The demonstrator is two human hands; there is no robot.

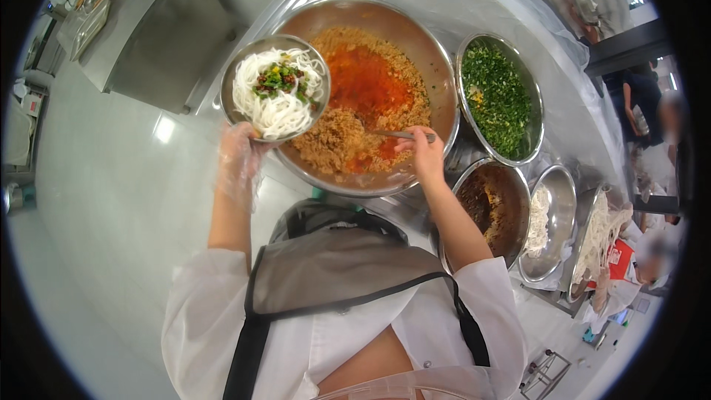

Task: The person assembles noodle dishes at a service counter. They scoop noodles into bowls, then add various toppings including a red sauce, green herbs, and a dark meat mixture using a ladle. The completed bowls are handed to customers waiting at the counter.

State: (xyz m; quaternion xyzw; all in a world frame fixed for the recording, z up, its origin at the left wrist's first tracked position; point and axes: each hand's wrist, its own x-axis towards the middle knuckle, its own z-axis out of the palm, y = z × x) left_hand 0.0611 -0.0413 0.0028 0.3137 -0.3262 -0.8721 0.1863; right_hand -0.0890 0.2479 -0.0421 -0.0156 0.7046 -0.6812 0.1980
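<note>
My left hand (241, 150), in a clear plastic glove, grips the near rim of a small metal bowl (228, 94). White noodles (255, 115) fill that bowl, topped with chopped greens and brown bits (281, 83). It is held over the left edge of a large metal basin (442, 67). Crumbly brown minced food (329, 141) lies in the basin, with red oil (370, 81) pooled in its middle. My right hand (424, 150) is closed round the handle of a metal spoon (404, 134). The spoon's head is sunk in the mince and hidden.
Right of the basin stand a bowl of chopped greens (496, 100), a bowl with dark sauce remains (511, 211), a bowl with a little white food (538, 222) and a tray of noodles (592, 244). A steel cabinet (167, 37) is at far left. Other people stand beyond the counter at right.
</note>
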